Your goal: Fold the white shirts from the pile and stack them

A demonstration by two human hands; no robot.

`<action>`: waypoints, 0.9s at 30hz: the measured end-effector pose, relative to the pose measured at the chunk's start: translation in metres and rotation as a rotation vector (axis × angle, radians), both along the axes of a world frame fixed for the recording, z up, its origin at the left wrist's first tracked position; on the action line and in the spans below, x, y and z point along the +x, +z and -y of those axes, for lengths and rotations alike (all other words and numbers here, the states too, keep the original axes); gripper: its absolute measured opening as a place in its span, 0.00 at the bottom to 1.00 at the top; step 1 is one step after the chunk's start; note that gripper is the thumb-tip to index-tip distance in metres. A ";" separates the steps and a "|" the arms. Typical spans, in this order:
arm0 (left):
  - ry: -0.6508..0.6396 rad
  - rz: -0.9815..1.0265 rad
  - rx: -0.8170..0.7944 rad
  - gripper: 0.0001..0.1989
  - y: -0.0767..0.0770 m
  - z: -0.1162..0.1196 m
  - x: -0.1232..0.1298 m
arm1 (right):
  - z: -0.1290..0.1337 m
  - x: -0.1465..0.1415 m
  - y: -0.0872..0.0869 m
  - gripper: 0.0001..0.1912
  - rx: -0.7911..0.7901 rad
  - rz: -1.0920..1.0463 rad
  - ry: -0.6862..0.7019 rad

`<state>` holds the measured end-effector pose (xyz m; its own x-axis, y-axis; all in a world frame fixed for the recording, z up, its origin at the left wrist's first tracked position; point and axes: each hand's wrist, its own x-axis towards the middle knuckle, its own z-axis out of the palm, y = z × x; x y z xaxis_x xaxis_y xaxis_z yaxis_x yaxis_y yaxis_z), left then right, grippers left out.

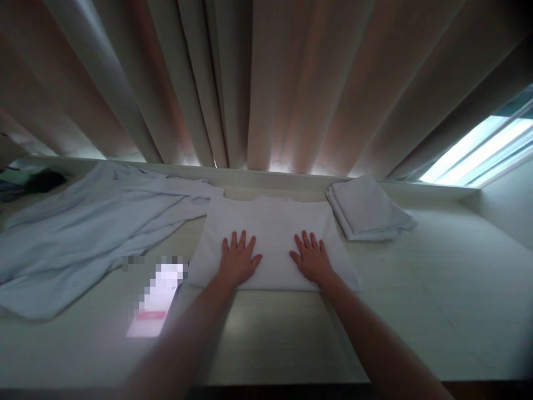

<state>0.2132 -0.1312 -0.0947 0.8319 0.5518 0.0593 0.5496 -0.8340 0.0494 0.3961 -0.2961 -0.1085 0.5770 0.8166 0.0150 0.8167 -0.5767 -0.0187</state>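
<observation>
A white garment, seemingly a shirt (275,233), lies folded into a flat, wide shape in front of me. My left hand (239,260) rests palm down on its left half with the fingers spread. On the right half, my right hand (311,258) lies flat in the same way, fingers apart. Neither hand grips the cloth. Another white garment (108,216) is laid out loosely on the left, its sleeve reaching toward the folded one. At the back right sits a folded white cloth stack (366,205).
A lit phone (156,303), partly pixelated, lies left of my left forearm on the pale tabletop (283,339). Long curtains (291,83) hang behind the table's raised back edge. Dark items (41,180) sit at the far left. Bright window light (483,150) enters at the right.
</observation>
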 end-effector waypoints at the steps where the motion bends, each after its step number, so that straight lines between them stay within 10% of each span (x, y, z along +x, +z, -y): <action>1: 0.003 -0.005 -0.004 0.32 0.001 0.000 0.001 | 0.000 0.000 0.001 0.33 -0.002 -0.002 -0.001; 27: 0.025 -0.011 0.011 0.30 0.011 0.052 -0.064 | 0.073 -0.050 0.013 0.32 -0.011 -0.018 -0.001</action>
